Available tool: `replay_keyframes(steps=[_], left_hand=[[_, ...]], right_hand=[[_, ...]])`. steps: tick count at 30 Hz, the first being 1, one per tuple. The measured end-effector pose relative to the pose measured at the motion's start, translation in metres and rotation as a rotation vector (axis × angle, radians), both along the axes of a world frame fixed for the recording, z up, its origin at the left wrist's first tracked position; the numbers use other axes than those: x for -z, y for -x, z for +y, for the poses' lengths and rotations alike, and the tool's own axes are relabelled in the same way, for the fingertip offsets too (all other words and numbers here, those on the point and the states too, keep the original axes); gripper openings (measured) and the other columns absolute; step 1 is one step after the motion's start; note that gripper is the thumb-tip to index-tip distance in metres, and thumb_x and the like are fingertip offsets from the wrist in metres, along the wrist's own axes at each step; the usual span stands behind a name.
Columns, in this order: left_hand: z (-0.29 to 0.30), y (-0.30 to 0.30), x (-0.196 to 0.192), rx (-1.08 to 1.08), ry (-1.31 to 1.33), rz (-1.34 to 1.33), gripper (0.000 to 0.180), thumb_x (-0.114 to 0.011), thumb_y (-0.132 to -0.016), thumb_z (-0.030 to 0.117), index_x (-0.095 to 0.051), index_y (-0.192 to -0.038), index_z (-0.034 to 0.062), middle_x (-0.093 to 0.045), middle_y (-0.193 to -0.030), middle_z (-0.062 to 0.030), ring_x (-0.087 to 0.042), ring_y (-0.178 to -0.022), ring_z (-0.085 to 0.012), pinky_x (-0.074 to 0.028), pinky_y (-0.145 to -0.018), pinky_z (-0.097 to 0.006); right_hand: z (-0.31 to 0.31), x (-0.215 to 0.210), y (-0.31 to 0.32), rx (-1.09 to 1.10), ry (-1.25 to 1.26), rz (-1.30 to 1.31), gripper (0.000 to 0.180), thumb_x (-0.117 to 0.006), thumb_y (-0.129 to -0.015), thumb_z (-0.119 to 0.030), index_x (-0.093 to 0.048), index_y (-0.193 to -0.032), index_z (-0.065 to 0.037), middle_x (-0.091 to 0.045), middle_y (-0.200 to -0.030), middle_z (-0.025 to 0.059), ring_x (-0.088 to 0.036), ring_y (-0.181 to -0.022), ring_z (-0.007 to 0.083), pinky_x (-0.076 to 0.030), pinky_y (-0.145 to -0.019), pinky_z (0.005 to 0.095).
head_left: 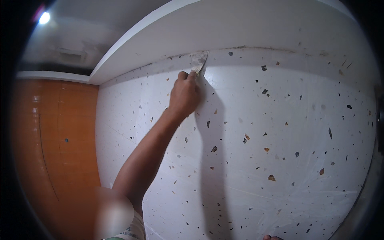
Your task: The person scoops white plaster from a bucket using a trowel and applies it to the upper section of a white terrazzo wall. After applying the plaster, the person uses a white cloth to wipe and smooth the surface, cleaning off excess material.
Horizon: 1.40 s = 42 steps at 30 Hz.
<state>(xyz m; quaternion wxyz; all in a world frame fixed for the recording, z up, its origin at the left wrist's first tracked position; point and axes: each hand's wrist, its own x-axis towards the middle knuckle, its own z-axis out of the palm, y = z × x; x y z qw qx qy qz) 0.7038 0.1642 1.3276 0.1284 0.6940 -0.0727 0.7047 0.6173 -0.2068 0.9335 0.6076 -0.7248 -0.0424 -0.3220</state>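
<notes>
My left hand (185, 95) is raised at upper middle, its fingers wrapped round a putty knife (199, 61). The knife's handle is hidden in my grip. Its flat, whitish-smeared blade points up, and its edge lies at the seam between the speckled terrazzo slab (248, 112) and the plain pale surface (240, 30) above. Dark residue marks run along this seam on both sides of the blade. At the bottom edge only a small bit of my right hand (272, 237) shows; its fingers are mostly cut off, so its hold cannot be made out.
An orange-brown wood panel (76, 148) with a small round hole stands at the left. Beyond the pale ledge at upper left are a dark grey ceiling (92, 28) and a bright lamp (44, 18). The slab's right edge curves along a dark border.
</notes>
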Motion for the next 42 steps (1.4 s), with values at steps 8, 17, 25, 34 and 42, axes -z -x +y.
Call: replay_keyframes(steps=[8,17,25,34,42], left_hand=[[0.019,0.027,0.026,0.045,-0.109,-0.013,0.032,-0.05,-0.089,0.007,-0.057,-0.12,-0.0008,-0.056,-0.111,-0.0233,-0.06,-0.096,-0.0393,-0.048,-0.086,-0.041],[0.074,0.046,-0.047,-0.003,0.118,0.306,0.022,-0.054,-0.085,0.013,-0.065,-0.096,-0.0032,-0.064,-0.083,-0.0191,-0.064,-0.076,-0.0271,-0.049,-0.064,-0.037],[-0.004,0.11,-0.094,0.121,0.309,0.493,0.015,-0.052,-0.084,0.006,-0.059,-0.088,-0.0065,-0.06,-0.082,-0.0145,-0.067,-0.067,-0.0212,-0.049,-0.043,-0.029],[-0.049,0.109,-0.114,0.021,0.289,0.597,0.016,-0.048,-0.087,0.008,-0.057,-0.088,-0.0057,-0.059,-0.084,-0.0152,-0.068,-0.069,-0.0208,-0.052,-0.044,-0.026],[-0.098,0.125,-0.116,-0.006,0.266,0.596,0.019,-0.046,-0.088,0.012,-0.056,-0.093,-0.0031,-0.065,-0.085,-0.017,-0.069,-0.07,-0.0186,-0.048,-0.044,-0.025]], right_hand=[[0.0,-0.009,0.004,0.035,0.152,-0.08,0.036,-0.062,-0.09,-0.021,-0.06,-0.061,0.0,-0.061,-0.054,0.0087,-0.057,-0.043,0.0144,-0.048,-0.044,0.027],[0.001,-0.006,0.004,-0.006,0.039,-0.007,0.036,-0.062,-0.091,-0.021,-0.061,-0.063,0.002,-0.062,-0.055,0.0086,-0.057,-0.045,0.0135,-0.049,-0.046,0.0273],[-0.021,0.053,-0.038,0.088,0.154,-0.15,0.028,-0.063,-0.09,-0.015,-0.06,-0.065,-0.001,-0.061,-0.057,0.006,-0.055,-0.047,0.013,-0.047,-0.047,0.027],[-0.007,0.018,-0.012,0.039,0.116,-0.185,0.026,-0.066,-0.086,-0.009,-0.058,-0.063,-0.004,-0.059,-0.057,0.0045,-0.054,-0.049,0.012,-0.043,-0.046,0.0274],[-0.01,0.021,-0.016,0.097,0.241,-0.257,0.025,-0.064,-0.088,-0.015,-0.061,-0.066,-0.002,-0.062,-0.058,0.0066,-0.055,-0.047,0.0134,-0.046,-0.047,0.0291]])
